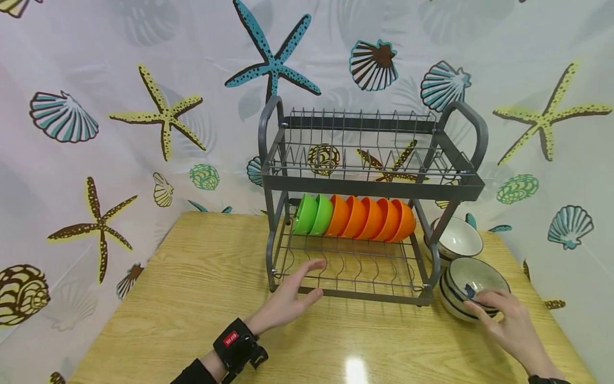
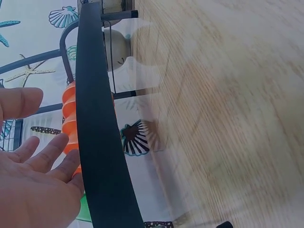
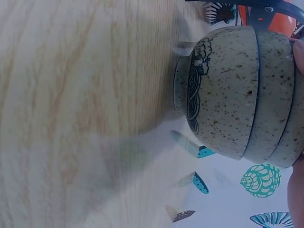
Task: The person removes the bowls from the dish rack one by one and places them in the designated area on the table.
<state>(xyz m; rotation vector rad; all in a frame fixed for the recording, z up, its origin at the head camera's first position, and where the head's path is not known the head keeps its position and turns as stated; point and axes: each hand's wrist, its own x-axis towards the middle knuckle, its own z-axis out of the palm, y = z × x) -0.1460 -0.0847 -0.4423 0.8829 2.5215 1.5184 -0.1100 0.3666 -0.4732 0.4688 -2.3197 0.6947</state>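
Note:
At the right of the head view, my right hand (image 1: 512, 321) grips the top speckled bowl (image 1: 479, 274) of a nested stack. In the right wrist view, the lowest bowl (image 3: 225, 90) of this stack shows a dark wave pattern near its foot, and a thumb and finger lie at either side of the top bowl. My left hand (image 1: 286, 303) hangs before the lower tier of a grey two-tier dish rack (image 1: 374, 186), fingers extended and holding nothing. On that tier, several orange bowls (image 1: 403, 221) and two green bowls (image 1: 303, 216) stand on edge in a row.
Behind the stack, a white bowl (image 1: 459, 238) stands beside the rack's right side. The upper tier (image 1: 360, 152) has wire slots. A wooden table (image 1: 192, 298) carries everything, and a curtain (image 1: 182, 48) with starfish and shells hangs behind and at both sides.

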